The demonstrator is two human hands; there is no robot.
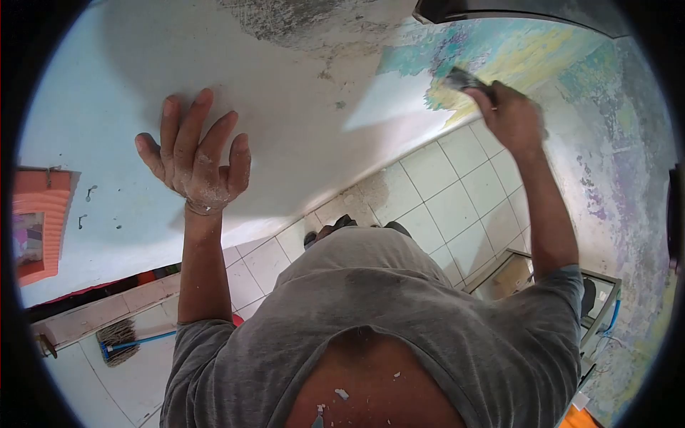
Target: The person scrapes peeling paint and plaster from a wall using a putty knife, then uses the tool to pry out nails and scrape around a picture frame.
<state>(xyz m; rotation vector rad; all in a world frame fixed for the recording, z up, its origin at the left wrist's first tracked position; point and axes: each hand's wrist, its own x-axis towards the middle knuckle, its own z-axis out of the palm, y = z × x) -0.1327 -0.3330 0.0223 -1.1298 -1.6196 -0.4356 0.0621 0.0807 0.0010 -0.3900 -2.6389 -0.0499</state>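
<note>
My right hand is closed round the handle of a scraper. The scraper's broad blade points up and left, right at the patch of flaking green, yellow and purple paint on the wall. Part of its handle is hidden by my fingers. On the other side, my left hand is open and holds nothing, its fingers spread close against the pale wall. White dust coats its lower part and wrist. Between the hands, the wall shows bare white and a rough grey area higher up.
A dark-edged fixture juts out at the top right. Below are floor tiles, with a metal-framed stand by my right arm. A broom lies at lower left, under an orange picture frame. Paint flakes the right-hand wall.
</note>
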